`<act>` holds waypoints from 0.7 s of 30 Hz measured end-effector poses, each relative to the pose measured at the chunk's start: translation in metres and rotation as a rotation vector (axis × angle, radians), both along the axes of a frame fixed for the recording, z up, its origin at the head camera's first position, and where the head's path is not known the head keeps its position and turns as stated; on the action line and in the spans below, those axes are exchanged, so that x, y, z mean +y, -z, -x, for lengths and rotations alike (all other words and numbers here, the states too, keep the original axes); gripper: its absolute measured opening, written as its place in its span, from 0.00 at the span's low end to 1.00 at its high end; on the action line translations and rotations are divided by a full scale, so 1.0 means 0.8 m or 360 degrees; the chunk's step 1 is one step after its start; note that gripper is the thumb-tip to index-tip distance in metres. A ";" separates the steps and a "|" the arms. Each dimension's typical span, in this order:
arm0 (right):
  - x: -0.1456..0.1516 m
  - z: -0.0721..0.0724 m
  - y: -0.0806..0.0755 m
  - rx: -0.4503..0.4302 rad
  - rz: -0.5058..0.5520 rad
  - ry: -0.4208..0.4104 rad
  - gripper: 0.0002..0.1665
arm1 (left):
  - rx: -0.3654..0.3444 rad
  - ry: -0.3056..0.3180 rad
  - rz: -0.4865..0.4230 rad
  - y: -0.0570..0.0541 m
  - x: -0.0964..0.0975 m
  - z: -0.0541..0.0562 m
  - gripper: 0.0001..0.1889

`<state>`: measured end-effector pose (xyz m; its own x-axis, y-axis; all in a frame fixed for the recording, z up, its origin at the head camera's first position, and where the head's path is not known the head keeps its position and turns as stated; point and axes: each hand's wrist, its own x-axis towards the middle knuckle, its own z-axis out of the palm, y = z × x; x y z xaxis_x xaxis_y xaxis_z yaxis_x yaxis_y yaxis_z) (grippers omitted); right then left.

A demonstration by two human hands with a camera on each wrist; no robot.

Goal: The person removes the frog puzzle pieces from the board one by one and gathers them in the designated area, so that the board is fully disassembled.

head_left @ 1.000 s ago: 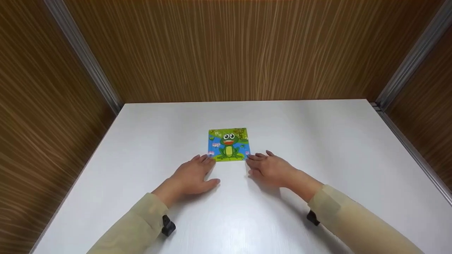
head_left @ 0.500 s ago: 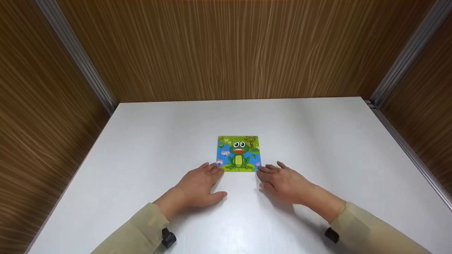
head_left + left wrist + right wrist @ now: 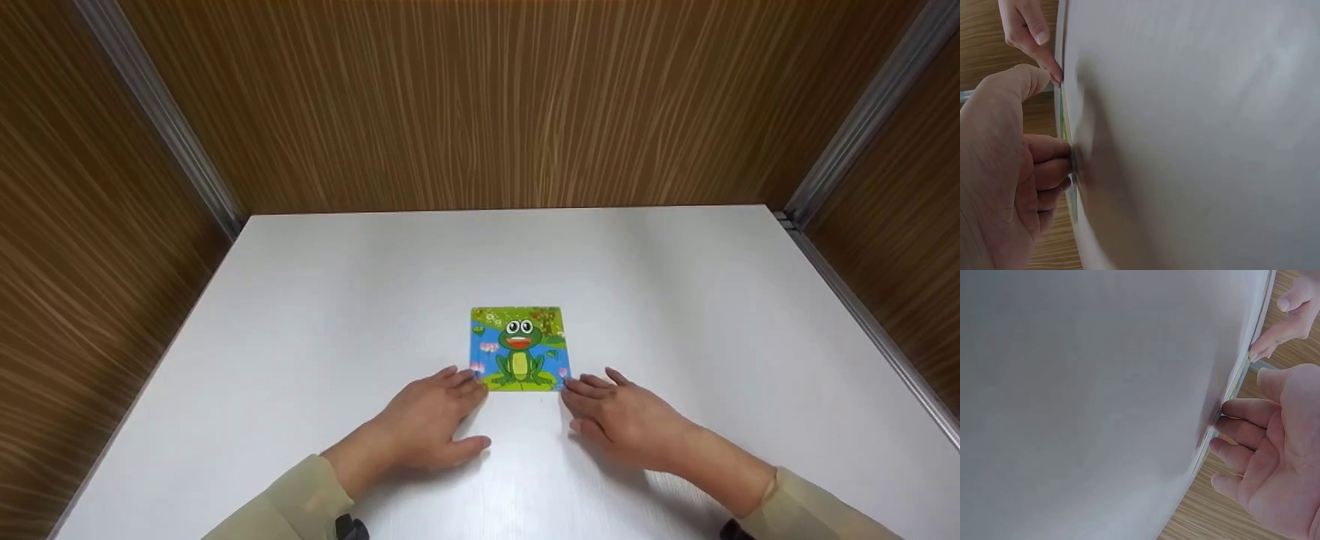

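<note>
A square picture board with a cartoon frog on green and blue lies flat on the white table. My left hand touches its near left corner with the fingertips, thumb spread out to the side. At the near right corner, the fingertips of my right hand rest on the board's edge. Seen from the left wrist, the board is a thin sliver under the fingers of the left hand. The right wrist view has the right hand with fingers extended to the same thin edge.
A wood-grain panel rises behind the table's far edge. Further wood-grain panels stand at the left and right, with metal strips along the corners.
The frog board has slid toward me and a little to the right in view, with both hands' fingertips staying at its near corners. The view has shifted slightly too.
</note>
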<state>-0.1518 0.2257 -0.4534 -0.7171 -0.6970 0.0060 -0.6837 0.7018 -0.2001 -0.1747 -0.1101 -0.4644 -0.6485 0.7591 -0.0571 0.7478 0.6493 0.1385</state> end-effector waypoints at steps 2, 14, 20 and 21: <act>0.002 -0.006 0.000 -0.0017 -0.0008 -0.0002 0.28 | 0.0004 0.0018 0.0015 0.000 0.001 -0.004 0.41; 0.006 -0.016 -0.007 -0.0110 -0.0017 0.0010 0.30 | 0.0092 0.0126 -0.0033 -0.007 0.003 -0.004 0.34; 0.006 -0.014 -0.010 -0.0130 -0.0025 0.0017 0.31 | 0.0084 0.0135 -0.0123 -0.011 -0.001 0.013 0.30; 0.006 -0.014 -0.011 -0.0129 -0.0025 0.0020 0.31 | 0.0075 0.0123 -0.0128 -0.011 -0.001 0.017 0.30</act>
